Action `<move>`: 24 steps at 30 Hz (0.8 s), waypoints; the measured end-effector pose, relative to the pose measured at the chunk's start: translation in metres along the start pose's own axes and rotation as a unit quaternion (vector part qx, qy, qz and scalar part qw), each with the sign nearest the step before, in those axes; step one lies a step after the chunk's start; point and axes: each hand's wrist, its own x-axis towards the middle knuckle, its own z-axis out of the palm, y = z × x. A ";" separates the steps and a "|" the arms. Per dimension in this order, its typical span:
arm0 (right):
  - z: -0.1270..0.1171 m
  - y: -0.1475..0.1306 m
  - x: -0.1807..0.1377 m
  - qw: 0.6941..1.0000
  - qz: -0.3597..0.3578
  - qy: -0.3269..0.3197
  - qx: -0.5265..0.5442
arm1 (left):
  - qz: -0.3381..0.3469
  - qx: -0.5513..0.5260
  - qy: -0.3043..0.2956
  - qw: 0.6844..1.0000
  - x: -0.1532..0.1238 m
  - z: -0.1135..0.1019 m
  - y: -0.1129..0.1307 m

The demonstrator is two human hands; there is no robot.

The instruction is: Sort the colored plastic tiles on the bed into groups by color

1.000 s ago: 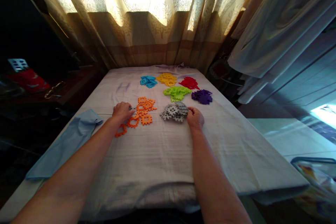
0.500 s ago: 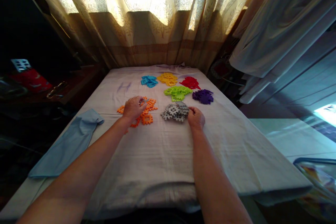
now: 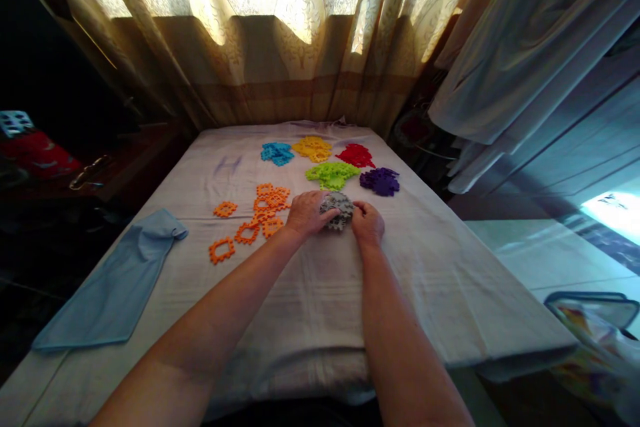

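A small pile of grey notched interlocking tiles lies between my hands on the cloth. My left hand reaches over the pile's left side, its thumb in front and fingers behind, closed around grey tiles. Curled at the pile's right edge is my right hand; its fingertips touch the grey tiles, and what they pinch is hidden. Orange interlocking tiles are spread to the left of my left hand, with a loose orange frame nearer to me.
Behind the grey pile sit lime-green tiles, purple tiles, red tiles, yellow tiles and blue tiles. A folded light-blue cloth lies at the left edge of the cloth-covered table. Curtains hang behind.
My left hand has moved right, from above the orange tiles to the grey pile, uncovering the orange tiles. My right hand stays at the grey pile's right edge. The view has shifted slightly.
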 end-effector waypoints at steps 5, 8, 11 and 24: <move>0.001 0.000 0.001 1.000 0.003 -0.004 0.005 | -0.011 0.020 0.031 0.999 -0.034 -0.012 -0.033; -0.001 -0.003 -0.002 1.000 -0.011 0.012 -0.007 | -0.033 0.062 0.042 0.997 -0.063 -0.026 -0.059; -0.003 -0.015 -0.012 0.994 -0.093 0.040 -0.038 | -0.063 0.105 0.044 0.992 -0.092 -0.040 -0.079; 0.026 -0.087 -0.040 0.894 -0.297 -0.170 -0.290 | -0.121 0.148 0.080 0.978 -0.142 -0.050 -0.107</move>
